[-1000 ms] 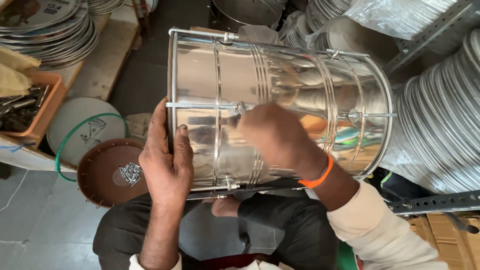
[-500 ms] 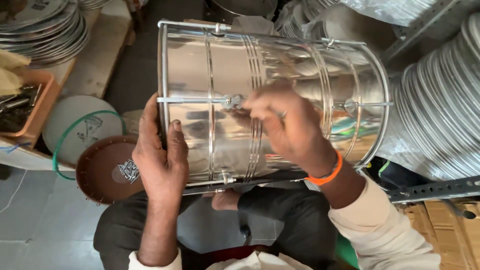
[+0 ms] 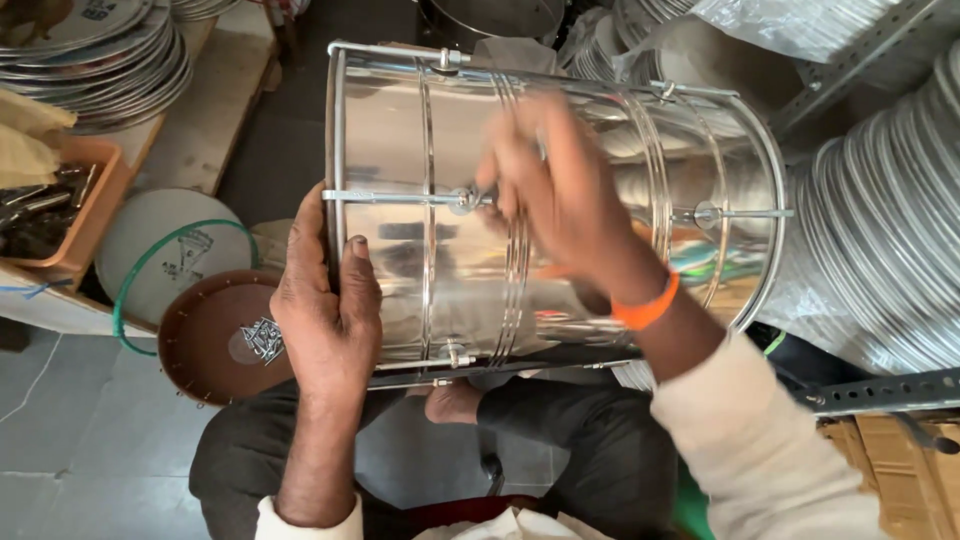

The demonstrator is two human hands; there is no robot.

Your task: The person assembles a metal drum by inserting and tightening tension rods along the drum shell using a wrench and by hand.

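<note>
Across the middle of the frame: a shiny steel drum shell (image 3: 440,270) lies on its side over my lap, its ends towards the left and right edges.
Left hand: my left hand (image 3: 325,310) lies flat on the shell near its left rim, fingers together and pointing up, thumb beside them; it presses on the metal without closing round anything.
Right hand: my right hand (image 3: 555,195) sits over the upper middle of the shell, blurred, fingers bunched at the small fitting on a thin tension rod (image 3: 395,197); I cannot tell whether they pinch it.
Wrist: an orange band (image 3: 645,308) sits on my right wrist, above a cream sleeve.
Lower left: a brown round drumhead (image 3: 215,340) lies on the floor just beside my left forearm, with a white disc (image 3: 165,250) ringed in green above it.
Upper left: stacked metal plates (image 3: 95,55) rest on a tabletop.
Right edge: more stacked steel rims (image 3: 890,240) stand close to the shell.
Bottom: my dark trousers show under the shell.
</note>
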